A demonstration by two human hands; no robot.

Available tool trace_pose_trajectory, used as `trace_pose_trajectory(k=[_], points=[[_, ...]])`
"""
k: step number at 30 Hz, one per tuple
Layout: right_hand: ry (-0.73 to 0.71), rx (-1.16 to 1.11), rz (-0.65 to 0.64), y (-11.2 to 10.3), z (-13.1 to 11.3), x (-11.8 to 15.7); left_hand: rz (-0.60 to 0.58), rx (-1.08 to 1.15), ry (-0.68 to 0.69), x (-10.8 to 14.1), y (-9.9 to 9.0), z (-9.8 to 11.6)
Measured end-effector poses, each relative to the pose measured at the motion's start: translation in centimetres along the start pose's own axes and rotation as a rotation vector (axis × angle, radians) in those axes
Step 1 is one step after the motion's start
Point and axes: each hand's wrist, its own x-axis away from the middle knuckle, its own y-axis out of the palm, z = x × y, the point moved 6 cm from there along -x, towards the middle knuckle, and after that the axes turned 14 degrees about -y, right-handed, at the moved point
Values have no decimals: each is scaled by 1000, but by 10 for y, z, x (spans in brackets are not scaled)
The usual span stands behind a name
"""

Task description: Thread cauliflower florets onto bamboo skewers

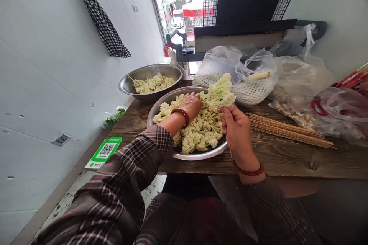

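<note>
A wide metal bowl [198, 157] full of cut cauliflower florets [198, 138] sits on the wooden table in front of me. My left hand [191, 105] reaches down among the florets, back upward; its fingertips are hidden, so I cannot tell whether it grips one. Over the bowl's right side, my right hand [237, 126] is closed round a thin wooden skewer [230, 151], whose lower end shows beneath the palm. Cauliflower pieces [221, 92] are threaded on this skewer, standing just above the fingers.
Behind and left stands a second metal bowl [126, 86] with skewered cauliflower. Bare skewers [287, 130] lie in a bundle on the right of the table [273, 160]. Plastic bags [299, 74] and a white perforated basket [247, 93] line the back. A green QR-code sign [105, 151] is at left.
</note>
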Motion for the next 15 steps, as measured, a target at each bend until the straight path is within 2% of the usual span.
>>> trace_pose_trajectory(k=[4,8,12,15], points=[[3,14,-22,0,2,1,19,-14,-15,-4,9,7],[14,3,-9,1,2,3,38,41,12,-2,9,12],[34,-40,-5,3,4,4,74,64,16,3,2,10],[51,-58,-3,3,7,5,131,202,-60,5,-11,-1]])
